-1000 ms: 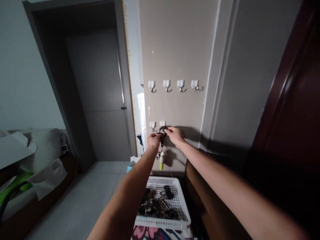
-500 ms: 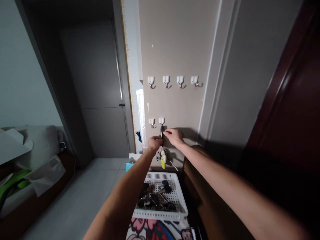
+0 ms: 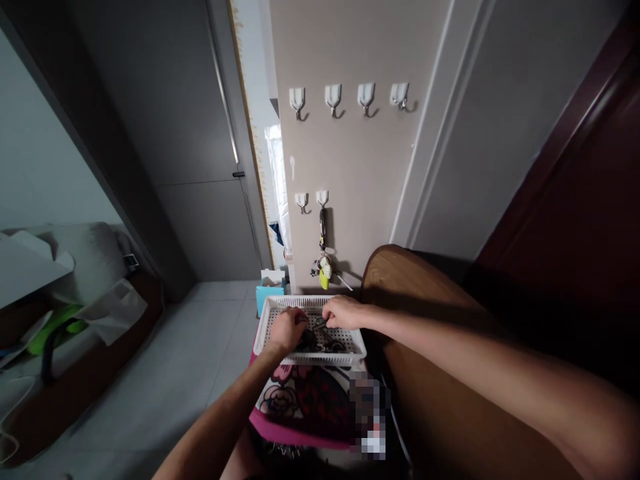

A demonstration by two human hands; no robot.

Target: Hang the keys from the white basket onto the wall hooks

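Both my hands are down in a white perforated plastic basket [image 3: 310, 359] that holds a dark jumble of keys [image 3: 307, 343]. My left hand [image 3: 287, 328] is at the left side of the pile, its fingers curled over something dark that I cannot make out. My right hand [image 3: 345, 312] reaches in from the right, thumb and fingers pinched on keys beside the pile. Above the basket, a keychain with a dark strap [image 3: 323, 228] hangs from a small white hook [image 3: 323, 198]. A yellow and white charm [image 3: 325, 270] dangles at its lower end.
Another small hook [image 3: 301, 201] is left of the keychain, and a row of several bigger hooks [image 3: 333, 99] runs higher up the wall. The basket rests on a flower-patterned cloth [image 3: 285, 400]. A brown wooden board [image 3: 420, 333] stands right; a blue box [image 3: 269, 293] is behind left.
Both hands have left the hanging keychain and come down into the basket. The keychain stays on its hook. My view has tilted downward.
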